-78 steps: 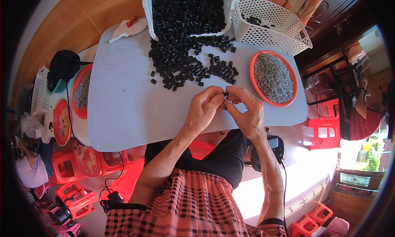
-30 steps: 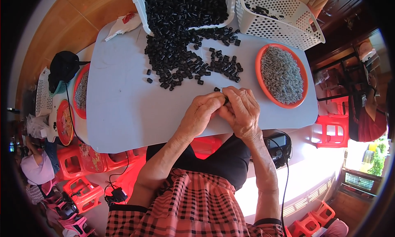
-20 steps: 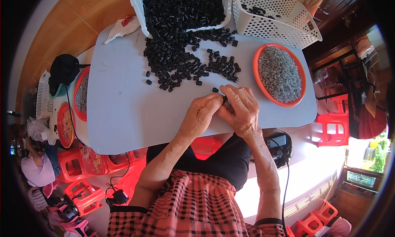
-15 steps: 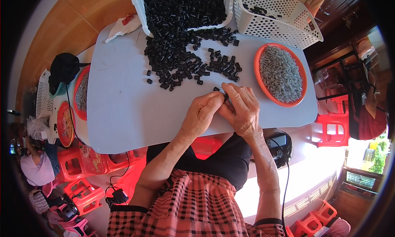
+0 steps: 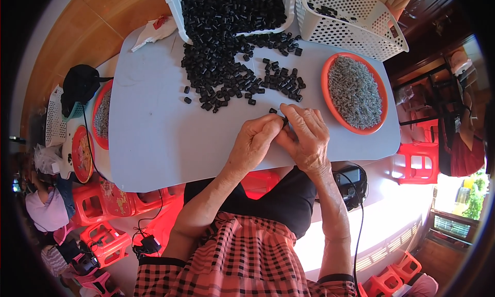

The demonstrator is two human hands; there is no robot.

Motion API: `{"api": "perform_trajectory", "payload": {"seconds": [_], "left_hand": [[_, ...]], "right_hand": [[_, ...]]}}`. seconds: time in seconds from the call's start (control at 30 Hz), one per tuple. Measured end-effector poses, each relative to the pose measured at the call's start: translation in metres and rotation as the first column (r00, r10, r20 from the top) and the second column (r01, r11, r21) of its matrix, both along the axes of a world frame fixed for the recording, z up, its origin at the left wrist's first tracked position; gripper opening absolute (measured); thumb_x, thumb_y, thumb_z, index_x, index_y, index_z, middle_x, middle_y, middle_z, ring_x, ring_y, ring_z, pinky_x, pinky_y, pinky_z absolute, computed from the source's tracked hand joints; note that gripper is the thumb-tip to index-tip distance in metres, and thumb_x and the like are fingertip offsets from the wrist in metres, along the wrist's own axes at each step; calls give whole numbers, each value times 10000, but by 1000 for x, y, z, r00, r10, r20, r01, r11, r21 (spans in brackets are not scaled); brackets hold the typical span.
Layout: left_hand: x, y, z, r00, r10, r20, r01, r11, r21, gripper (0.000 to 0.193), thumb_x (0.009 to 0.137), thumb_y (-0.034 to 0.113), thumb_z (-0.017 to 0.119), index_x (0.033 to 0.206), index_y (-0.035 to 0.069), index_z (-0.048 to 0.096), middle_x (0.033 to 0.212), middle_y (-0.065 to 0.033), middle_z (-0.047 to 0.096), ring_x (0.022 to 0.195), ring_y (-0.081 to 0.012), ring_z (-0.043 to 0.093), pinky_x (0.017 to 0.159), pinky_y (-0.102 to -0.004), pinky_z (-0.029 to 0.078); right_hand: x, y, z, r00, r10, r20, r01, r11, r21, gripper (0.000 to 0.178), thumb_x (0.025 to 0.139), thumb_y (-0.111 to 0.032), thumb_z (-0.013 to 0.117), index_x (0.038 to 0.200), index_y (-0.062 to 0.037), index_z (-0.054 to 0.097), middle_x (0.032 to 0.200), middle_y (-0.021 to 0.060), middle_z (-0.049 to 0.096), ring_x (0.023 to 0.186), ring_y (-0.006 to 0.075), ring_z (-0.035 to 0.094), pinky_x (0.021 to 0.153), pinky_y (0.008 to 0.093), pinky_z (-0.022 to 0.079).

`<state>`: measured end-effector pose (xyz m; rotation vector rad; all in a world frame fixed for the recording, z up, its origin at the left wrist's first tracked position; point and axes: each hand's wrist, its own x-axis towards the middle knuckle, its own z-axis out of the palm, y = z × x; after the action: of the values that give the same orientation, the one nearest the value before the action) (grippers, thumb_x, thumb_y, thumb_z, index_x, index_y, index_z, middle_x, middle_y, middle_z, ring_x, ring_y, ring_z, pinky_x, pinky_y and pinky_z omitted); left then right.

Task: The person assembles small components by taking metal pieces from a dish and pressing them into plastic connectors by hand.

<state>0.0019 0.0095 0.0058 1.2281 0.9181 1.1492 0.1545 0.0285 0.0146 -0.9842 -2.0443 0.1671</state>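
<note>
Both hands meet over the near part of the table. My left hand [image 5: 256, 141] is closed, its thumb and forefinger pinching a small black plastic piece [image 5: 285, 121] that shows only in part. My right hand [image 5: 307, 139] closes on the same piece from the other side, its fingers bent over it. Just beyond the fingertips lies one loose black piece [image 5: 273, 110]. Farther off, a heap of similar black plastic pieces [image 5: 216, 75] spreads over the table. To the right stands a round orange tray [image 5: 325, 85] filled with small, clear greyish pieces [image 5: 355, 93].
At the back a white tub [image 5: 178, 15] overflows with black pieces, beside a perforated white basket [image 5: 356, 36]. Crumpled white paper [image 5: 154, 33] lies at the table's [image 5: 149, 137] far left. Red stools [image 5: 417, 160] stand around, and a person [image 5: 47, 208] sits at the left.
Both hands stay together on the small black piece, with hardly any finger movement. The whole view has shifted very slightly.
</note>
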Motion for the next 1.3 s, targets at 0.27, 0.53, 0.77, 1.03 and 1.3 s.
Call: {"api": "perform_trajectory", "payload": {"seconds": [0.27, 0.53, 0.77, 1.03, 1.3], "left_hand": [[5, -1, 3, 999, 8, -36, -8, 1000, 1, 234, 972, 191, 467, 891, -15, 544, 711, 38, 457, 687, -47, 386, 608, -217, 371], [7, 0, 8, 999, -14, -50, 15, 999, 30, 233, 974, 188, 464, 888, -16, 536, 704, 30, 460, 683, -47, 392, 601, -220, 378], [2, 0, 8, 997, -72, -28, 71, 997, -22, 255, 965, 204, 452, 824, 1, 516, 730, 31, 485, 711, -51, 412, 647, -224, 389], [1, 2, 1, 988, -115, 107, 130, 982, -139, 271, 955, 216, 420, 872, -14, 537, 814, 7, 539, 794, -72, 473, 758, -228, 410], [1, 4, 1, 904, -114, 412, 271, 899, -344, 225, 918, 185, 450, 921, -6, 568, 909, -5, 543, 862, -86, 478, 789, -248, 401]], "right_hand": [[3, -1, 0, 1000, 16, 16, -15, 1000, -22, 464, 679, -200, 742, 1060, 14, 586, 923, 113, 617, 745, 249, 591, 682, 376, 455], [3, -4, 0, 999, 8, -47, -6, 999, 41, 399, 685, -191, 742, 997, 15, 600, 848, 91, 613, 654, 211, 571, 614, 344, 439], [4, -3, -3, 998, -28, -50, 32, 996, 89, 415, 658, -192, 750, 992, 6, 604, 865, 94, 619, 669, 213, 582, 619, 341, 446], [4, -6, -3, 1000, 8, -12, -7, 997, 73, 439, 636, -177, 740, 1012, 5, 606, 902, 101, 626, 693, 224, 593, 634, 344, 454], [5, -3, 0, 996, 41, -81, -36, 998, 58, 447, 669, -198, 738, 1046, 5, 610, 924, 114, 629, 697, 236, 581, 638, 345, 449]]}}
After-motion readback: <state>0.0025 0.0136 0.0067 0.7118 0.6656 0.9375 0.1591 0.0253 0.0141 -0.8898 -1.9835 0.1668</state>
